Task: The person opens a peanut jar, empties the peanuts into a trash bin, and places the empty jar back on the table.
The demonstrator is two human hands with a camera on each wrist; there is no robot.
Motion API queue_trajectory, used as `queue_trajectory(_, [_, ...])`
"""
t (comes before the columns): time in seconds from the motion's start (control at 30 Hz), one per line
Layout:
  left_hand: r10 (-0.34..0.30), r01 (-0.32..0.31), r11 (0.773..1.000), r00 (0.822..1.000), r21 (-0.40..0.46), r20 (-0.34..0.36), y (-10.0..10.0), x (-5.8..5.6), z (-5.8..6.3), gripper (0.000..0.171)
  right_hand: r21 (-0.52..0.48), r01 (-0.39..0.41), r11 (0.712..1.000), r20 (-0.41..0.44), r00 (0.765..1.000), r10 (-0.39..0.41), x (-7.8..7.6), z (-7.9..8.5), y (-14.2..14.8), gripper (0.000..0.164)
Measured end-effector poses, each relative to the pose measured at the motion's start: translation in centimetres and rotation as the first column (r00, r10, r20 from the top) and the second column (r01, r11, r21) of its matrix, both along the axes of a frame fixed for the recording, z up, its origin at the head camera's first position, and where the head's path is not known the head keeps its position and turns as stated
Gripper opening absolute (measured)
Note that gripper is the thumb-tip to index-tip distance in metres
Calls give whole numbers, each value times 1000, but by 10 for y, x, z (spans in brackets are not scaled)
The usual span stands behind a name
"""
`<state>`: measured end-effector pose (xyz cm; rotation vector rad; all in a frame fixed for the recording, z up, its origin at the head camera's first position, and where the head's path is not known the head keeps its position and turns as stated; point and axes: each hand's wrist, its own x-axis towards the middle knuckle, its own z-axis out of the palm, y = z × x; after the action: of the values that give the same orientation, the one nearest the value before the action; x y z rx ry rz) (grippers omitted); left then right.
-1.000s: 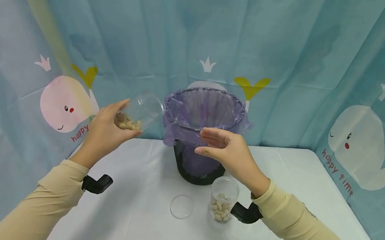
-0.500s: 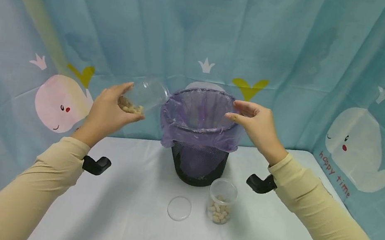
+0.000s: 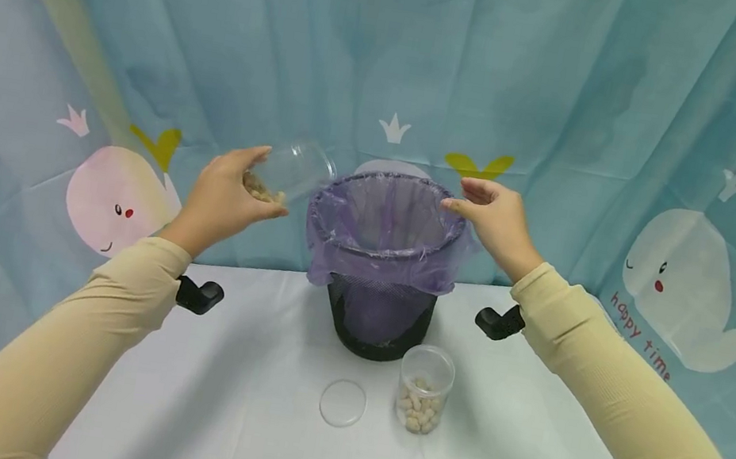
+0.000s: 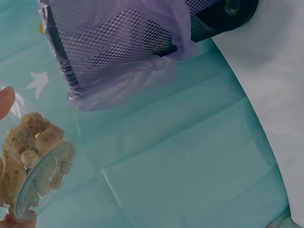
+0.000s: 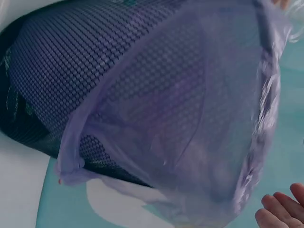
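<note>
My left hand (image 3: pixel 220 194) grips a clear plastic jar (image 3: pixel 303 169) by its base end, tilted with the mouth toward a mesh trash bin (image 3: pixel 377 319). Unshelled peanuts (image 4: pixel 35 142) lie in the bottom of that jar. A purple bag (image 3: pixel 380 264) lines the bin and folds over its rim. At the bin's right rim my right hand (image 3: pixel 499 220) hovers, fingers loosely bent and holding nothing; in the right wrist view its fingertips (image 5: pixel 280 209) are apart from the bag. A second clear jar (image 3: pixel 428 367) with peanuts stands upright in front of the bin.
A clear round lid (image 3: pixel 343 404) lies left of the standing jar on the white table (image 3: pixel 275 448). Behind the table hangs a blue curtain (image 3: pixel 312 36) with whale prints.
The left hand has risen with the jar and shifted right, nearer the bin rim. My right hand has moved up and right from the bin's front to its right rim.
</note>
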<state>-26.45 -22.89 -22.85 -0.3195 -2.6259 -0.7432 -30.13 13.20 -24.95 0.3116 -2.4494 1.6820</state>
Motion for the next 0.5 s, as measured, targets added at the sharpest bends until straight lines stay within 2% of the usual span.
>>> queue_trajectory(0.2, [4, -4, 1000, 1000, -7, 19, 7, -8, 4, 88, 12, 49, 999, 22, 999, -49, -14, -4, 2, 64])
queue_trajectory(0.5, [-35, 34, 998, 999, -53, -15, 22, -21, 15, 89, 21, 75, 997, 48, 996, -76, -30, -9, 4, 64])
